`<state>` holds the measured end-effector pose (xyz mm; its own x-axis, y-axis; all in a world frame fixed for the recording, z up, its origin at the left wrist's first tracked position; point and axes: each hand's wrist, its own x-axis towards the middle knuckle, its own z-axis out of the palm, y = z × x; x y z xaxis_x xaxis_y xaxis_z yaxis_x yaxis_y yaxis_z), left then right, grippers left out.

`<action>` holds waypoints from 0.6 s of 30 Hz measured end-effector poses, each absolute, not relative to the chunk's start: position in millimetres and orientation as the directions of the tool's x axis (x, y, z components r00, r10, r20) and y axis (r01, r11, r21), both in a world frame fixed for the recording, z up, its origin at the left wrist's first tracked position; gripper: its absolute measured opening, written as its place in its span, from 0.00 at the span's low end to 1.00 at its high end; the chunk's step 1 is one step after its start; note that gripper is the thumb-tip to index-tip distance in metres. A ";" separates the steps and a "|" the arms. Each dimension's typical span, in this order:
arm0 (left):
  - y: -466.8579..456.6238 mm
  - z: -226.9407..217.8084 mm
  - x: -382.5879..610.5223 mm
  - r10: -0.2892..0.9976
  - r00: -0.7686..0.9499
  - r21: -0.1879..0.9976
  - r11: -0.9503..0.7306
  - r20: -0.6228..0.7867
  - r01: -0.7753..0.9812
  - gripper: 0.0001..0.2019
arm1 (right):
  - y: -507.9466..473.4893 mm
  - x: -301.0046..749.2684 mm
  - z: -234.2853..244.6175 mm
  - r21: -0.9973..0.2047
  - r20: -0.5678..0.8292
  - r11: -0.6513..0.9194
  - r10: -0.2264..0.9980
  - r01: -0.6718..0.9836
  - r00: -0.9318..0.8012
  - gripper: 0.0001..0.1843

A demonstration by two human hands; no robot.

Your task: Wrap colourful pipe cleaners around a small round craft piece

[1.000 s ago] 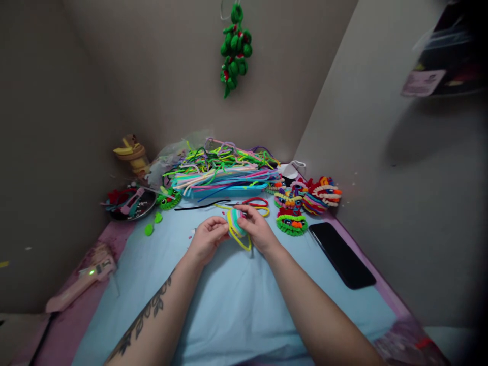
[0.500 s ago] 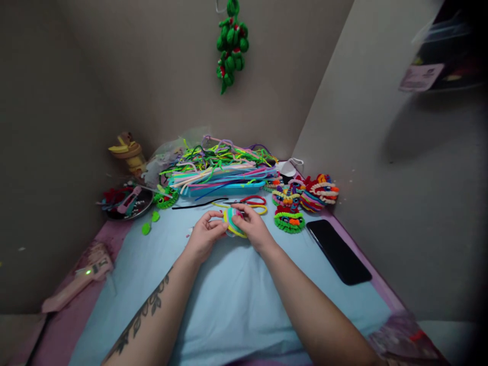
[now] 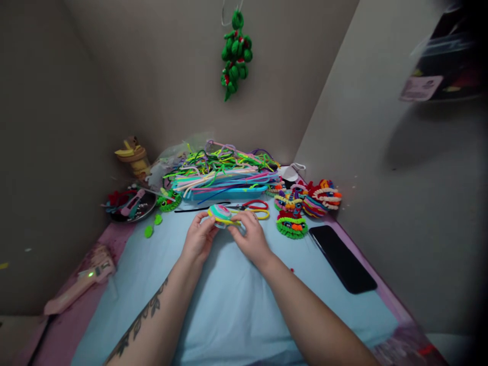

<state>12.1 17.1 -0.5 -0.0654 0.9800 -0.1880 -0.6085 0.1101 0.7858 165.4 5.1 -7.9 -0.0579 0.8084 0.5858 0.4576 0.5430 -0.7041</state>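
Both of my hands hold a small round coil of pipe cleaners (image 3: 221,213) in pastel bands with a yellow rim, lying nearly flat above the light blue cloth (image 3: 229,305). My left hand (image 3: 198,240) pinches its left edge. My right hand (image 3: 249,236) grips its right side, fingers curled over a yellow strand. Red-handled scissors (image 3: 254,205) lie just behind my right hand.
A heap of coloured pipe cleaners (image 3: 221,170) fills a blue tray at the back. Finished pipe-cleaner faces (image 3: 292,223) and others (image 3: 324,195) sit at the right, beside a black phone (image 3: 341,258). A glue gun (image 3: 82,282) lies at the left, near a dark dish (image 3: 131,203). A green ornament (image 3: 234,53) hangs on the wall.
The coil has tipped from upright to nearly flat and moved slightly left and up. Both hands shifted with it.
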 end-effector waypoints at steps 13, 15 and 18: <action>15.8 1.1 15.2 0.962 -0.098 0.718 0.121 -0.256 -0.685 0.18 | 7.4 159.9 -11.8 -0.678 0.537 0.520 0.833 0.520 -0.134 0.05; 15.1 1.8 15.3 0.962 -0.086 0.715 0.129 -0.257 -0.687 0.17 | 8.0 159.7 -12.6 -0.699 0.534 0.519 0.837 0.493 -0.123 0.05; 13.1 3.6 16.1 0.967 -0.058 0.724 0.145 -0.249 -0.675 0.17 | 7.5 160.5 -12.8 -0.747 0.514 0.492 0.854 0.448 -0.082 0.06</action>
